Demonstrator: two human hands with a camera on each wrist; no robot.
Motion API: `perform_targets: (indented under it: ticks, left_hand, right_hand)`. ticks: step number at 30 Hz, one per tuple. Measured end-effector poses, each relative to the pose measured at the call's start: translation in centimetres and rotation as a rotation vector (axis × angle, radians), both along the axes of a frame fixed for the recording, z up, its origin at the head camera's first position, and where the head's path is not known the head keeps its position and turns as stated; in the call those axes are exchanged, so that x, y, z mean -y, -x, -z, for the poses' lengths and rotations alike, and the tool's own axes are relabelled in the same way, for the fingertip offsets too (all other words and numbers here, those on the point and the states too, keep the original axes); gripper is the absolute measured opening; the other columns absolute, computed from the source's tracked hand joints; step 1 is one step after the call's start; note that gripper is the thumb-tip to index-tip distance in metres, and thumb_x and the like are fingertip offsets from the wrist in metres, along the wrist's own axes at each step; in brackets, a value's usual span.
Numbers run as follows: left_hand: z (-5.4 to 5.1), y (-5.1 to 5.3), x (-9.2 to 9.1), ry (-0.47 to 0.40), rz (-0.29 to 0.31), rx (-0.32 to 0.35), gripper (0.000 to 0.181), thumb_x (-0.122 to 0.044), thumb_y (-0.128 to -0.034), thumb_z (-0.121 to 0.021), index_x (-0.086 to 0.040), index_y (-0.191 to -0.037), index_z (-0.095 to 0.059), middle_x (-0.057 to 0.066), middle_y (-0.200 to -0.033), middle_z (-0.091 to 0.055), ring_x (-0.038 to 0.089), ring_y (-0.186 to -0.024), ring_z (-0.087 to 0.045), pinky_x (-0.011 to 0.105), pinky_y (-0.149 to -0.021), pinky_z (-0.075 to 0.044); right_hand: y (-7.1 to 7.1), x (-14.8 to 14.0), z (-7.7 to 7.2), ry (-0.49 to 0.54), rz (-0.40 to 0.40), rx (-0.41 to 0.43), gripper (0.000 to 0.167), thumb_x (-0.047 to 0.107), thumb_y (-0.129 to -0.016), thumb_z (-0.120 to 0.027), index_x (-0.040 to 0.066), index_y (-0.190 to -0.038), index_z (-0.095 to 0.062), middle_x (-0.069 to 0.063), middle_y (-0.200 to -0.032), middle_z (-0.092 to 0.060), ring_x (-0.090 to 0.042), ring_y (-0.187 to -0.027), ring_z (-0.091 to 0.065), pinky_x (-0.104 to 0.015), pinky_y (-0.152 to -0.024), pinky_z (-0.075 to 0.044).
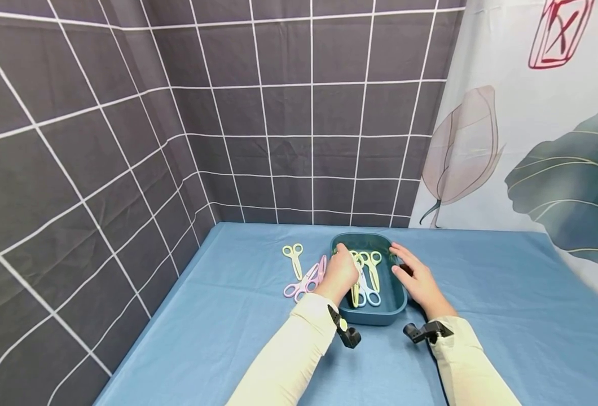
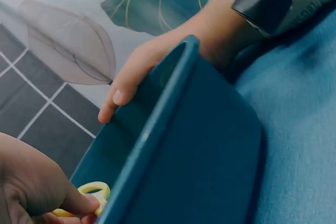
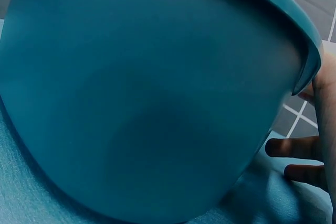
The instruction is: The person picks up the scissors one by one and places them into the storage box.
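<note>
A dark teal bin (image 1: 372, 317) holds several children's scissors. My left hand (image 1: 337, 276) reaches over its left side, and in the left wrist view it pinches the handle of a pair of yellow scissors (image 2: 95, 187); the bin wall hides the blades there. Blue-handled scissors (image 1: 369, 298) and light green scissors (image 1: 373, 268) lie in the bin next to it. Over the right rim rests my right hand (image 1: 421, 282), its thumb and forefinger reaching inside. Other fingers (image 3: 294, 148) of that hand stretch out straight beyond the bin in the right wrist view.
Left of the bin, on the blue cloth-covered table (image 1: 238, 316), lie yellow-green scissors (image 1: 294, 261) and pink-purple scissors (image 1: 304, 283), partly behind the left hand. A dark tiled-pattern curtain (image 1: 284, 113) and a white leaf-print curtain (image 1: 507, 169) hang behind.
</note>
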State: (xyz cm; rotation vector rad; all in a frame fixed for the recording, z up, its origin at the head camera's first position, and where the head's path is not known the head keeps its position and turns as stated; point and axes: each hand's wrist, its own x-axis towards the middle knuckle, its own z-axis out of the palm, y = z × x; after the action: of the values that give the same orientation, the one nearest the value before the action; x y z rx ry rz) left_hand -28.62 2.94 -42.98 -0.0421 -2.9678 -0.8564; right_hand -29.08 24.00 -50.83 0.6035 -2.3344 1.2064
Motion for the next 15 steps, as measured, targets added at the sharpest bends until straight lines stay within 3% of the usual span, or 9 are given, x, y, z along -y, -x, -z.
perform_targets:
  ticks: [4,8,11,15]
  left_hand:
    - [0.3,-0.1,-0.5,0.062,-0.018,-0.031,0.058,-0.008,-0.0912,-0.067,0.006,-0.141,-0.042,0.020,-0.094,-0.073,0.030,-0.087,-0.072,0.037,-0.076,-0.057]
    - [0.5,-0.1,-0.9,0.057,-0.031,-0.051,0.048,-0.008,-0.0937,-0.063,0.005,-0.137,-0.045,0.021,-0.094,-0.072,0.031,-0.089,-0.072,0.038,-0.077,-0.058]
    - [0.8,-0.1,-1.0,0.049,-0.039,-0.053,0.044,-0.006,-0.0928,-0.063,0.003,-0.133,-0.047,0.021,-0.095,-0.072,0.032,-0.090,-0.072,0.039,-0.078,-0.058]
    - [1.6,0.0,-1.3,0.102,-0.044,-0.041,0.042,-0.010,-0.0950,-0.063,0.001,-0.132,-0.048,0.020,-0.095,-0.072,0.031,-0.090,-0.073,0.038,-0.077,-0.058]
  right_hand:
    - [0.0,-0.1,0.0,0.002,0.003,0.005,0.045,0.002,-0.098,-0.060,-0.002,-0.143,-0.054,-0.019,-0.154,-0.045,-0.003,-0.136,-0.040,0.000,-0.097,-0.028]
    - [0.0,0.0,-0.1,-0.004,0.004,0.003,0.045,0.002,-0.097,-0.060,-0.002,-0.142,-0.054,-0.019,-0.154,-0.045,-0.008,-0.138,-0.040,0.000,-0.098,-0.028]
    - [-0.1,0.0,-0.2,-0.012,0.005,0.004,0.045,0.003,-0.098,-0.060,-0.002,-0.142,-0.055,-0.019,-0.154,-0.045,-0.020,-0.140,-0.042,0.000,-0.098,-0.027]
    - [-0.1,0.1,-0.1,-0.015,0.004,0.006,0.045,0.003,-0.098,-0.060,-0.002,-0.142,-0.054,-0.020,-0.154,-0.045,-0.040,-0.137,-0.045,0.000,-0.098,-0.026]
